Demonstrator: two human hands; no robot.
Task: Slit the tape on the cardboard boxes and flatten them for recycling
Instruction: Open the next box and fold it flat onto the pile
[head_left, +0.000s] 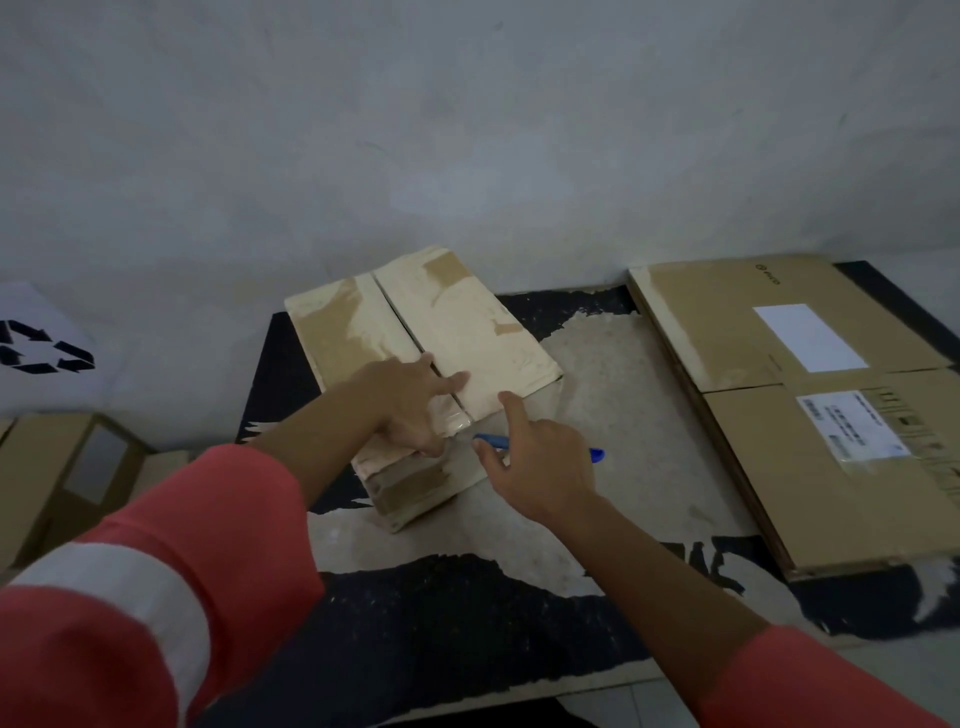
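A worn, pale cardboard box (457, 332) with torn tape patches lies on the table's middle, its top flaps meeting at a long centre seam. My left hand (415, 405) rests on the near end of that seam, fingers spread and pressing the flaps. My right hand (535, 462) holds a blue cutter (596, 455) just in front of the box's near right corner, index finger stretched toward the flap. The cutter's tip pokes out left of my hand near the clear tape at the seam's end.
Flattened brown boxes (810, 415) with white labels are stacked at the table's right. The table top (467, 613) is black with peeled grey patches. More boxes (57, 467) and a white recycling sign (41, 348) stand at the left. A grey wall is behind.
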